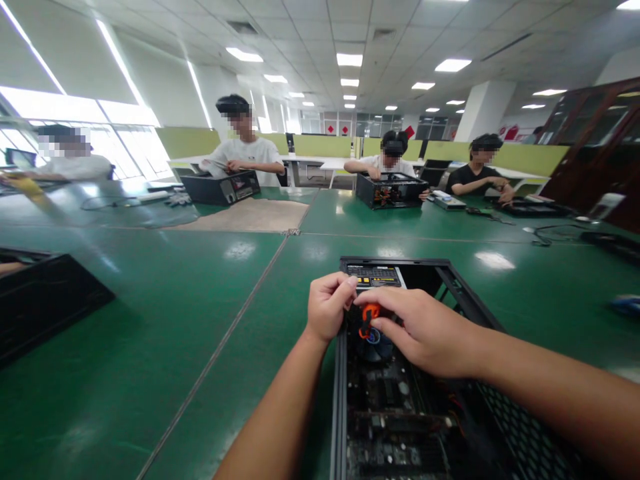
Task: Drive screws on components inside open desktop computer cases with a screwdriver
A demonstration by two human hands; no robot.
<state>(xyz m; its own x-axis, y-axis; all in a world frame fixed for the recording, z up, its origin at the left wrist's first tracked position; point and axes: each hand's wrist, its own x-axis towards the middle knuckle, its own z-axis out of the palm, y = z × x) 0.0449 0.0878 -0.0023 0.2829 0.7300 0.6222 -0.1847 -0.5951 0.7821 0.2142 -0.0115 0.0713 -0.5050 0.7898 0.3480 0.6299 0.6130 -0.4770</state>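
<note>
Head view, near to far. Lower centre of the frame: an open PC case (345,400) lies on the green tabletop (150,333), its motherboard (395,413) exposed. Just above it in the frame, both of the person's hands meet over the CPU fan (374,343). The right hand (425,330) reaches in from the lower right, thumb and forefinger pinched on a small orange tool (369,315), seemingly a short screwdriver handle, held upright over the fan. The left hand (327,307) is curled shut at the case's left wall, fingertips touching the top of the same tool; whether it truly clamps it or only steadies it cannot be told. Behind the hands, at the case's far end, sits the power supply (375,275) with its yellow-marked label.

Judged from this pose, the work goes best with the tool kept vertical and seated squarely, one hand pressing down while the other turns, and the wrists clear of the fan blades and loose cables.

Middle distance, left edge: another black case (45,300). Far side of the tabletop: four other people seated, two with open cases (390,190) before them, plus scattered cables (550,233).
</note>
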